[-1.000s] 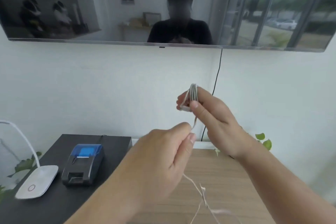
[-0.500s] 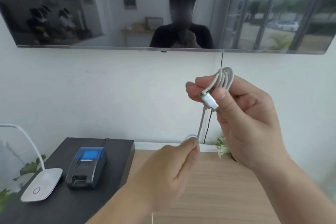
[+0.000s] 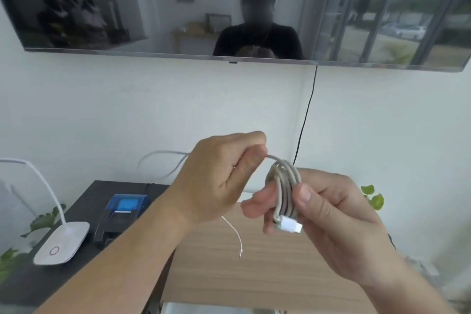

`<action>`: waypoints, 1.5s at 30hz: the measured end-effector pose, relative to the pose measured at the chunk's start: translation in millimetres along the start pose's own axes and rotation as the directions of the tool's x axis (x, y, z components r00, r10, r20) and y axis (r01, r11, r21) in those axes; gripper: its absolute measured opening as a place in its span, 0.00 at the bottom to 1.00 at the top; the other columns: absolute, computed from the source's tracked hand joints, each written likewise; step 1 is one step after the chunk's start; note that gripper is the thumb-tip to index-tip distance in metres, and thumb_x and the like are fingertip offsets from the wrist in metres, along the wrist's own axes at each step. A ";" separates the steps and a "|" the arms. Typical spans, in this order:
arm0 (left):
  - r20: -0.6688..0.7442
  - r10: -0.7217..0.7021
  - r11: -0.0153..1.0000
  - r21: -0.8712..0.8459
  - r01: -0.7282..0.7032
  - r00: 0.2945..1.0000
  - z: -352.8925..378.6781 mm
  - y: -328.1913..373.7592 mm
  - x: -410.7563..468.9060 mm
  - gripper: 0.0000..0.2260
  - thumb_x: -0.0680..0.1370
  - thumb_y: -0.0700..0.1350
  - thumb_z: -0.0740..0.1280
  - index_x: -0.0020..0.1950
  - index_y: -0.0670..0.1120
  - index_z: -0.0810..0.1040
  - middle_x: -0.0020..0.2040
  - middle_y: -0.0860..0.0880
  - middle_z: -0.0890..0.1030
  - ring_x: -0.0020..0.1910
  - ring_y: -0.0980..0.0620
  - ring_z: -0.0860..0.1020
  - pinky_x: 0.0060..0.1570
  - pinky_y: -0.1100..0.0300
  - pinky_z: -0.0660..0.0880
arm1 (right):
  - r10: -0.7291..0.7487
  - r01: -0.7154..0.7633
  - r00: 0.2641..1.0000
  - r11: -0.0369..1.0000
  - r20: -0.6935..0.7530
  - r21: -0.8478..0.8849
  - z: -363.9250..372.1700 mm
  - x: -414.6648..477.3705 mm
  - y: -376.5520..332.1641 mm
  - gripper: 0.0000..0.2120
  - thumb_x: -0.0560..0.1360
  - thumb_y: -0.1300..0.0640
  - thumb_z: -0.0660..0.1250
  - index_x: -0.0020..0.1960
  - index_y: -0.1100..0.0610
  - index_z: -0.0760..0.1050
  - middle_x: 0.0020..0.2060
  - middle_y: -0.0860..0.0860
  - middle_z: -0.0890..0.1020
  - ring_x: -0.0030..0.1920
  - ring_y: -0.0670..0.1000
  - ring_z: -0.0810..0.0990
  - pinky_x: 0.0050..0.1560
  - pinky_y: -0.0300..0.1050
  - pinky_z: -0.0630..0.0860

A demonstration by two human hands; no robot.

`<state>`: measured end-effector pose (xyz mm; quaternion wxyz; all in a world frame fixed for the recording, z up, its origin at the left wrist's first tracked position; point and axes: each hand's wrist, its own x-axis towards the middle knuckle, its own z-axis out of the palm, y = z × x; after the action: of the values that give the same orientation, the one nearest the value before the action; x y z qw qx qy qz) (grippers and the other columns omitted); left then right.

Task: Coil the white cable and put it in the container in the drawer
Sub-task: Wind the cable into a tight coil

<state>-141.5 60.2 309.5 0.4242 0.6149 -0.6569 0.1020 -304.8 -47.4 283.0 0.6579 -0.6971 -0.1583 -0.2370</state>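
The white cable (image 3: pixel 284 187) is wound into several loops that my right hand (image 3: pixel 328 216) pinches between thumb and fingers, with its white plug sticking out at the bottom of the bundle. My left hand (image 3: pixel 219 181) is closed on the free strand just left of the loops, at chest height above the wooden top. A blurred length of cable arcs out to the left behind that hand, and a thin tail dangles below it. Neither a drawer nor a container is visible.
Below my hands lies a wooden cabinet top (image 3: pixel 254 275). To the left, a black unit (image 3: pixel 84 224) carries a small blue-lidded printer (image 3: pixel 119 214) and a white desk lamp (image 3: pixel 61 242). A black cord (image 3: pixel 305 120) hangs from the wall screen (image 3: pixel 229 7). Green leaves (image 3: pixel 373 197) show at the right.
My right hand dropped lower and turned the coil so the plug points down. My left hand rose and carried the free strand up over the top of the loops.
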 end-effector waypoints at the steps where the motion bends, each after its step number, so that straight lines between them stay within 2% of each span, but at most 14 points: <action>1: 0.028 -0.023 0.997 -0.071 0.025 0.999 12.0 -3.5 -8.2 0.20 0.85 0.56 0.52 0.40 0.48 0.72 0.30 0.52 0.73 0.29 0.53 0.74 0.30 0.55 0.72 | -0.061 0.062 0.998 0.996 -0.020 0.069 0.8 4.2 -5.8 0.19 0.84 0.50 0.64 0.56 0.65 0.83 0.49 0.65 0.87 0.48 0.53 0.87 0.51 0.44 0.80; 4: 0.097 -0.078 0.985 -0.146 0.092 0.992 42.2 2.3 -32.8 0.14 0.87 0.55 0.52 0.43 0.58 0.69 0.27 0.58 0.70 0.24 0.59 0.69 0.28 0.64 0.64 | -0.176 0.182 0.968 0.983 -0.181 0.018 -8.4 20.8 -12.9 0.16 0.83 0.50 0.64 0.60 0.59 0.84 0.53 0.59 0.88 0.56 0.54 0.87 0.58 0.48 0.80; 7: 0.179 -0.129 0.987 -0.068 0.143 0.975 52.6 12.1 -44.9 0.17 0.86 0.57 0.51 0.41 0.52 0.64 0.27 0.50 0.66 0.25 0.50 0.65 0.26 0.54 0.64 | -0.220 0.113 0.931 0.932 -0.290 -0.344 -28.1 32.0 -6.4 0.13 0.86 0.56 0.60 0.63 0.55 0.82 0.58 0.53 0.87 0.64 0.52 0.83 0.62 0.42 0.76; 10: 0.208 -0.121 0.988 -0.070 0.138 0.971 33.5 24.1 -37.1 0.16 0.86 0.56 0.52 0.43 0.49 0.65 0.30 0.46 0.69 0.28 0.47 0.67 0.29 0.48 0.69 | -0.172 0.010 0.948 0.857 -0.269 -0.515 -46.2 30.4 3.7 0.13 0.86 0.59 0.58 0.65 0.56 0.79 0.61 0.53 0.85 0.66 0.52 0.81 0.64 0.43 0.76; 14: 0.115 -0.030 0.998 0.053 0.024 0.993 1.5 33.2 -16.2 0.12 0.86 0.51 0.55 0.42 0.55 0.64 0.29 0.55 0.67 0.27 0.55 0.68 0.28 0.59 0.64 | -0.054 -0.061 0.986 0.766 -0.159 -0.640 -47.1 22.5 15.6 0.15 0.87 0.54 0.55 0.58 0.59 0.79 0.48 0.57 0.83 0.51 0.59 0.82 0.52 0.60 0.78; 17: 0.036 0.044 0.962 0.267 -0.052 0.998 -15.3 26.1 2.3 0.10 0.85 0.50 0.58 0.45 0.52 0.73 0.33 0.57 0.72 0.32 0.56 0.72 0.31 0.56 0.70 | 0.026 -0.092 0.991 0.850 -0.133 -0.519 -33.4 19.0 19.1 0.14 0.85 0.54 0.59 0.49 0.60 0.79 0.40 0.53 0.81 0.42 0.54 0.80 0.46 0.45 0.76; 19: 0.043 0.088 0.940 0.326 -0.097 0.995 -22.7 16.0 12.2 0.10 0.85 0.50 0.59 0.46 0.50 0.75 0.36 0.55 0.73 0.36 0.54 0.73 0.34 0.55 0.72 | 0.042 -0.095 0.987 0.931 -0.156 -0.352 -26.2 16.6 20.1 0.15 0.84 0.59 0.61 0.46 0.65 0.80 0.39 0.60 0.81 0.41 0.52 0.80 0.46 0.42 0.75; 23: 0.151 0.097 0.978 0.168 -0.122 0.984 -15.6 -7.0 12.4 0.11 0.86 0.46 0.58 0.50 0.47 0.79 0.39 0.52 0.74 0.42 0.51 0.73 0.42 0.56 0.72 | 0.002 0.009 0.988 0.998 -0.151 0.069 -11.8 14.6 1.9 0.12 0.81 0.60 0.65 0.40 0.60 0.80 0.35 0.56 0.81 0.37 0.55 0.76 0.42 0.40 0.75; 28: 0.250 -0.105 0.980 -0.139 0.143 0.962 24.0 -16.0 -13.9 0.08 0.86 0.39 0.57 0.59 0.41 0.74 0.50 0.42 0.79 0.45 0.46 0.75 0.50 0.52 0.75 | -0.066 0.102 0.983 0.971 -0.169 0.216 -6.3 25.6 -21.7 0.14 0.81 0.57 0.60 0.41 0.60 0.79 0.34 0.50 0.83 0.40 0.56 0.77 0.47 0.42 0.76; 31: 0.266 -0.231 0.760 -0.551 0.345 0.936 33.8 -9.6 -22.8 0.05 0.80 0.34 0.56 0.55 0.36 0.69 0.48 0.41 0.71 0.45 0.43 0.67 0.50 0.49 0.77 | -0.082 0.141 0.961 0.967 -0.265 0.211 -11.3 31.1 -26.6 0.14 0.80 0.57 0.59 0.41 0.60 0.79 0.33 0.52 0.80 0.42 0.53 0.80 0.47 0.41 0.76; 34: 0.288 -0.320 0.198 -0.911 0.361 0.902 31.0 -8.4 -23.5 0.10 0.74 0.30 0.55 0.45 0.42 0.71 0.44 0.45 0.68 0.48 0.46 0.68 0.52 0.46 0.78 | -0.054 0.137 0.952 0.955 -0.300 0.264 -16.5 30.3 -29.1 0.13 0.80 0.54 0.62 0.40 0.57 0.79 0.31 0.50 0.77 0.42 0.52 0.80 0.50 0.40 0.75; 36: 0.304 -0.321 -0.048 -0.951 0.305 0.897 30.5 -12.6 -23.3 0.10 0.74 0.31 0.55 0.44 0.45 0.71 0.44 0.46 0.68 0.48 0.47 0.71 0.53 0.42 0.77 | -0.031 0.125 0.959 0.937 -0.281 0.325 -16.3 29.3 -29.0 0.13 0.80 0.53 0.63 0.41 0.56 0.80 0.31 0.49 0.77 0.42 0.51 0.80 0.50 0.39 0.76; 40: 0.392 -0.271 -0.307 -0.901 0.307 0.879 36.0 -20.9 -27.8 0.08 0.73 0.33 0.66 0.48 0.43 0.74 0.46 0.44 0.71 0.49 0.44 0.74 0.52 0.41 0.77 | -0.012 0.126 0.961 0.908 -0.275 0.398 -12.0 31.2 -29.3 0.18 0.85 0.57 0.59 0.41 0.57 0.81 0.32 0.49 0.77 0.42 0.52 0.81 0.51 0.40 0.78; 45: 0.463 -0.191 -0.438 -0.829 0.347 0.866 50.9 -21.0 -41.4 0.09 0.77 0.37 0.70 0.55 0.39 0.75 0.45 0.44 0.70 0.44 0.46 0.75 0.50 0.46 0.78 | -0.039 0.172 0.952 0.887 -0.302 0.428 -7.3 38.2 -35.5 0.14 0.81 0.56 0.61 0.43 0.60 0.81 0.32 0.51 0.80 0.42 0.53 0.82 0.50 0.40 0.79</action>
<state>-149.5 52.0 241.6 0.7155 0.1538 -0.2932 -0.6152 -292.6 -55.2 333.6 0.8028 -0.4750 -0.1502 -0.3277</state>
